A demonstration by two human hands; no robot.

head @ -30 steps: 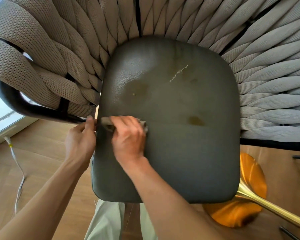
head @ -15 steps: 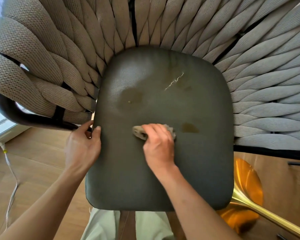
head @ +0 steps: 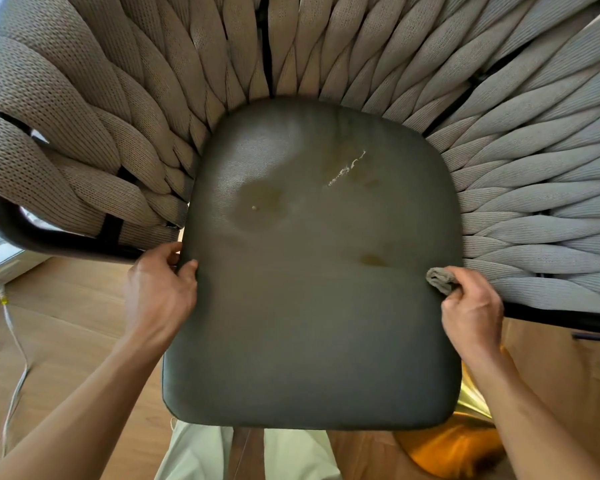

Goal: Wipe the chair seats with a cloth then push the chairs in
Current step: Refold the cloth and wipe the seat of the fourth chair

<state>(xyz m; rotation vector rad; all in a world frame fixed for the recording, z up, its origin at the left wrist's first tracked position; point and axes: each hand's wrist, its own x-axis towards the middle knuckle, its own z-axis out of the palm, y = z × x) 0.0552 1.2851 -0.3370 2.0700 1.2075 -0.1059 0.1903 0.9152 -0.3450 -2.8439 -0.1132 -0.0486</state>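
Note:
A dark grey leather chair seat [head: 312,323] fills the middle of the head view, with brownish stains and a pale scratch near its back. A woven beige rope backrest [head: 326,53] wraps around it. My right hand [head: 471,313] grips a small bunched grey cloth [head: 439,279] at the seat's right edge. My left hand [head: 160,292] holds the seat's left edge, thumb on top and fingers curled round the rim by the dark frame.
A dark metal chair frame [head: 49,237] curves out at the left. A white cable [head: 13,327] trails over the wooden floor [head: 66,341] at the left. A shiny gold base [head: 465,445] stands at the lower right. My pale trousers [head: 201,455] show below the seat.
My right hand has swept the cloth from the seat's left side across the middle to its right edge. My left hand stays at the left edge.

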